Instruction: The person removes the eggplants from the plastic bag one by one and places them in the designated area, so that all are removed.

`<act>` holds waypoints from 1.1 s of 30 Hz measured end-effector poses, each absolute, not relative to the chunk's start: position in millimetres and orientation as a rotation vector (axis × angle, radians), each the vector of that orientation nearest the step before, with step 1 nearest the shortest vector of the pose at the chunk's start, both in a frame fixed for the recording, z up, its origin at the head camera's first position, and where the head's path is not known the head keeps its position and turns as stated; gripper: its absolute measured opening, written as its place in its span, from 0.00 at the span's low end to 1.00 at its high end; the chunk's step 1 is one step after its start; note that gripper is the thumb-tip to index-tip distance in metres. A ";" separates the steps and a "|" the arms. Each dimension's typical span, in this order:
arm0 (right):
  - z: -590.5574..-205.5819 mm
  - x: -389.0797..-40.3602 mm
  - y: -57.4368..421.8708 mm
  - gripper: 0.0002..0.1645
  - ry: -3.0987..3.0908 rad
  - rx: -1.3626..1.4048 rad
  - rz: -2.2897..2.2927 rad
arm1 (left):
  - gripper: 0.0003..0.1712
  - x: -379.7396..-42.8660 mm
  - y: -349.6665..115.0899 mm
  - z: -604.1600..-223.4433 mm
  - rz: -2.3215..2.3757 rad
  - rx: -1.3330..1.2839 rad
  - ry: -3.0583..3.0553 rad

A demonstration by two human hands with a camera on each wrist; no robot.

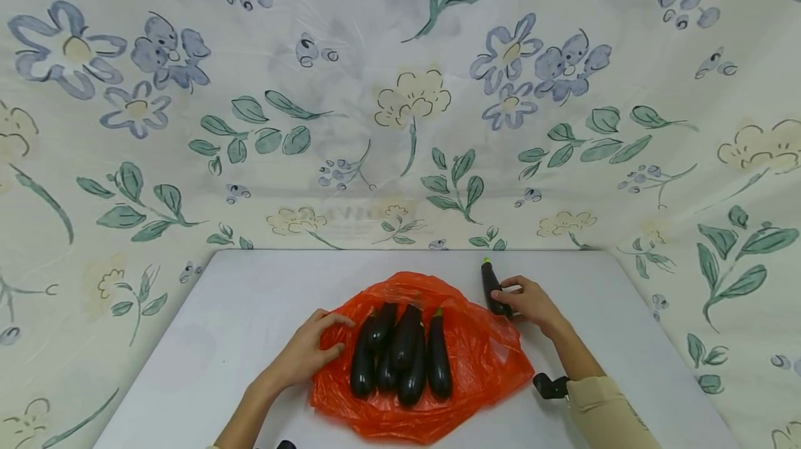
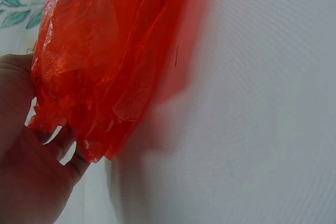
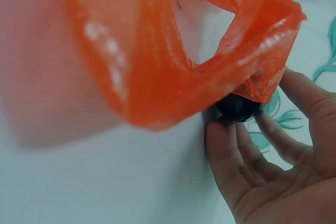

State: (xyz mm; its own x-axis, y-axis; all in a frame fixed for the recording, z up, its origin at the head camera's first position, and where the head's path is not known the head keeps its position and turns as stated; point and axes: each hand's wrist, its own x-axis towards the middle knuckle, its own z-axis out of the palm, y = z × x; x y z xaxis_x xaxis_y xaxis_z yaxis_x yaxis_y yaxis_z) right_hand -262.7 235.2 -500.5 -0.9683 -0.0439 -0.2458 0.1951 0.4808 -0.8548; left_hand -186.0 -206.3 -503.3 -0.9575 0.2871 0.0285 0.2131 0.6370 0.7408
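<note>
A spread red plastic bag [image 1: 482, 358] lies on the table with several dark eggplants [image 1: 405, 338] side by side on it, stems away from me. My left hand [image 1: 309, 352] rests at the bag's left edge, thumb and index finger apart. In the left wrist view, the bag's crumpled edge [image 2: 105, 77] hides the fingertips of that hand [image 2: 37, 166]. Beyond the bag's right corner, my right hand [image 1: 528, 301] grips a single eggplant [image 1: 491, 286] by its near half. The right wrist view shows its rounded end [image 3: 239, 107] between thumb and fingers, partly covered by the bag.
The white table [image 1: 263, 289] ends at the back against a flower-patterned cloth [image 1: 400, 122], which also lines both sides. A small black device [image 1: 551, 386] sits by the right sleeve [image 1: 603, 407], and part of another shows at the bottom edge near the left wrist.
</note>
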 end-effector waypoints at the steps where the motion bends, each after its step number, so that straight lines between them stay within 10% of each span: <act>1: -500.3 -262.3 235.4 0.36 2.499 0.132 -1.486 | 0.21 -186.2 -206.0 -503.4 1.230 0.424 2.759; 33: -504.4 -261.1 246.7 0.35 2.552 0.186 -1.452 | 0.21 -185.0 -204.7 -500.5 1.225 0.426 2.771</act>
